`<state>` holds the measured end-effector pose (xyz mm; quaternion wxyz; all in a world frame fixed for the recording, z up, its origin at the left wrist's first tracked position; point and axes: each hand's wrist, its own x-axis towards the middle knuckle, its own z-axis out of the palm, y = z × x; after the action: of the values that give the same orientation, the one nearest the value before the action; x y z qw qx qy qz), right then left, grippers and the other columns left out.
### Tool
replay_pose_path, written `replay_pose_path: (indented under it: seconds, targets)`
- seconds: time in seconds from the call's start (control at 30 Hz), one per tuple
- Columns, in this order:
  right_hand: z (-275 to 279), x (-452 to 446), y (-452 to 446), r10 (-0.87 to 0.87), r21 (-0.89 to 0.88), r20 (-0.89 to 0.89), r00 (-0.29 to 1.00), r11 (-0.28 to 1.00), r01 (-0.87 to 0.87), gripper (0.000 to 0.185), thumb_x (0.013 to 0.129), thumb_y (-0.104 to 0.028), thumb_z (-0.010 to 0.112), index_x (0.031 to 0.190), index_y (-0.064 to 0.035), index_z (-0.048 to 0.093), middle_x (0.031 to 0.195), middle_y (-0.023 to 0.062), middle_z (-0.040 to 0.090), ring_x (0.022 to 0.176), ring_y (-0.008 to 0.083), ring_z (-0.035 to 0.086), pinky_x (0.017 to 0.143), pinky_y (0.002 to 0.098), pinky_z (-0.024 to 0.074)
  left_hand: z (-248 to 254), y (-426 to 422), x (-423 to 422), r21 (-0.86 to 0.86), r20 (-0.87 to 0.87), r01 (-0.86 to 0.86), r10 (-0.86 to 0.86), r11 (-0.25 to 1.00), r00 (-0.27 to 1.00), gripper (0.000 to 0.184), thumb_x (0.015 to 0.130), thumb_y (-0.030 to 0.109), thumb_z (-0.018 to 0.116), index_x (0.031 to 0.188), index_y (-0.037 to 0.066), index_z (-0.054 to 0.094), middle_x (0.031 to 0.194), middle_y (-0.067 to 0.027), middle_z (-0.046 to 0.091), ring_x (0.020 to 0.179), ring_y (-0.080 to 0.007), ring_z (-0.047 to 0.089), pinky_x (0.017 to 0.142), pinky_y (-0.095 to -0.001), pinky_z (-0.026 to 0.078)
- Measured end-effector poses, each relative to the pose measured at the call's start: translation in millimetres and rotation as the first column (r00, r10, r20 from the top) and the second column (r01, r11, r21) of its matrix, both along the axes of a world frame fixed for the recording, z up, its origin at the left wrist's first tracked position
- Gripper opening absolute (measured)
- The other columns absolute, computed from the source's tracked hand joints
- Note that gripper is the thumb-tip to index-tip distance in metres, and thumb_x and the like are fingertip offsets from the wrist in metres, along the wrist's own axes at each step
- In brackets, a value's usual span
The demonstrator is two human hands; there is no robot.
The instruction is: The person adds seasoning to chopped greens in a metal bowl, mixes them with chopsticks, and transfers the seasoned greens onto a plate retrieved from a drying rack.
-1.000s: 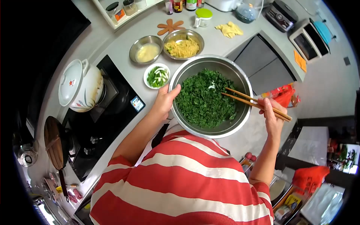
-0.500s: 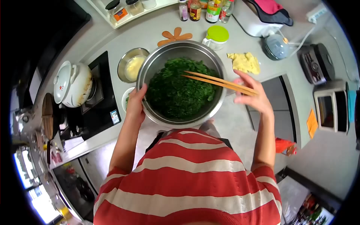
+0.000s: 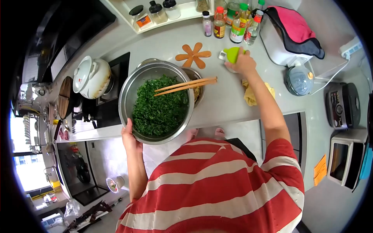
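My left hand [image 3: 131, 136] grips the rim of a large steel mixing bowl [image 3: 126, 97], thumb over the edge. Chopped dark green leaves [image 3: 161, 105] fill much of it. A pair of wooden chopsticks [image 3: 194, 84] rests across the leaves and over the bowl's right rim. Farther off on the counter, my right hand [image 3: 246, 63] is closed over the top of a clear jar with a bright green lid [image 3: 232, 55]. The fingers cover part of the lid. A crumpled yellow cloth [image 3: 250, 95] lies partly behind my right forearm.
A smaller metal bowl [image 3: 203, 90] is partly hidden under the large one. A wooden flower-shaped trivet [image 3: 193, 55] lies behind. Several sauce bottles [image 3: 219, 25] stand at the back beside a spice shelf [image 3: 186, 14]. On the left, a white pot [image 3: 93, 79] sits on the stove.
My right hand has let go of the chopsticks, which now lie on the bowl, and has reached to the green-lidded jar. The large bowl has shifted left in my left hand.
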<state>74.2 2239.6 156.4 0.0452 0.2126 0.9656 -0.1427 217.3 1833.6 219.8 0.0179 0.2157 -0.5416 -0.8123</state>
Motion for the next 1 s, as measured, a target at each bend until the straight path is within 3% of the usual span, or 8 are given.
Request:
replay_pose_path:
  seconds: [0.13,0.23,0.43,0.53,0.63,0.83,0.93,1.0]
  targets:
    - [18,5,-6,0.094,0.127,0.103,0.990,0.986,-0.107,0.081,0.059,-0.050,0.072,0.119,-0.0033,0.044,0.105,0.0154,0.057,0.094,0.0267,0.058,0.073,0.0367,0.0490,-5,-10,2,0.027,-0.017,-0.011,0.011,1.000,1.000,0.028,0.089,0.019,0.046,0.108,-0.001,0.050,0.098,-0.0104,0.060,0.084,-0.0191,0.060,0.073,-0.0308,0.050]
    - [41,12,-5,0.272,0.232,0.027,0.962,0.934,-0.270,0.079,0.058,-0.056,0.070,0.111,-0.0005,0.052,0.082,0.0141,0.063,0.083,0.0292,0.061,0.068,0.0382,0.0496,-1,-8,2,0.013,-0.010,-0.025,0.025,1.000,1.000,0.028,0.089,0.019,0.047,0.108,-0.001,0.050,0.097,-0.0097,0.060,0.083,-0.0183,0.060,0.072,-0.0300,0.050]
    - [54,-28,3,0.295,0.262,-0.434,0.851,0.945,-0.194,0.048,0.062,-0.047,0.070,0.084,-0.0049,0.064,0.071,0.0121,0.063,0.067,0.0282,0.063,0.063,0.0379,0.0493,-11,-3,-9,0.006,0.041,0.052,-0.052,0.999,0.998,0.028,0.089,0.020,0.048,0.108,0.000,0.051,0.096,-0.0081,0.060,0.081,-0.0167,0.060,0.070,-0.0287,0.050]
    - [46,-29,14,0.178,0.003,-0.647,0.741,0.973,-0.231,0.043,0.066,-0.043,0.068,0.088,-0.0050,0.065,0.071,0.0120,0.063,0.065,0.0266,0.062,0.061,0.0366,0.0487,-16,3,-12,0.032,0.045,0.085,-0.087,0.996,0.995,0.028,0.088,0.020,0.049,0.108,0.000,0.052,0.095,-0.0074,0.060,0.081,-0.0161,0.060,0.070,-0.0281,0.050]
    - [28,-12,29,0.055,-0.077,-0.826,0.562,0.975,-0.209,0.037,0.072,-0.035,0.065,0.094,-0.0058,0.064,0.072,0.0127,0.063,0.064,0.0258,0.062,0.061,0.0351,0.0481,-17,11,-12,0.042,0.052,0.099,-0.101,0.994,0.994,0.028,0.088,0.020,0.050,0.108,0.000,0.052,0.096,-0.0075,0.060,0.082,-0.0159,0.059,0.070,-0.0276,0.049]
    - [18,-26,27,0.125,-0.179,-0.734,0.668,0.913,-0.368,0.028,0.074,-0.026,0.063,0.095,-0.0079,0.063,0.087,0.0148,0.062,0.070,0.0249,0.062,0.065,0.0333,0.0478,-25,11,-18,0.052,0.098,0.148,-0.152,0.988,0.983,0.029,0.088,0.020,0.050,0.109,0.000,0.051,0.097,-0.0078,0.060,0.083,-0.0153,0.059,0.071,-0.0271,0.048]
    - [23,-31,35,0.193,-0.132,-0.557,0.808,0.940,-0.315,0.027,0.073,-0.026,0.063,0.093,-0.0091,0.064,0.094,0.0144,0.062,0.080,0.0256,0.062,0.069,0.0341,0.0483,-24,16,-22,0.036,0.102,0.141,-0.144,0.989,0.984,0.028,0.088,0.020,0.050,0.109,0.000,0.052,0.097,-0.0077,0.060,0.082,-0.0151,0.059,0.071,-0.0270,0.048]
    - [31,-14,26,0.261,-0.008,-0.124,0.957,0.965,-0.264,0.027,0.073,-0.026,0.062,0.094,-0.0093,0.064,0.094,0.0141,0.062,0.084,0.0264,0.061,0.072,0.0356,0.0485,-20,20,-20,0.035,0.095,0.144,-0.146,0.989,0.985,0.028,0.088,0.019,0.050,0.108,0.001,0.052,0.096,-0.0073,0.060,0.082,-0.0148,0.059,0.070,-0.0266,0.048]
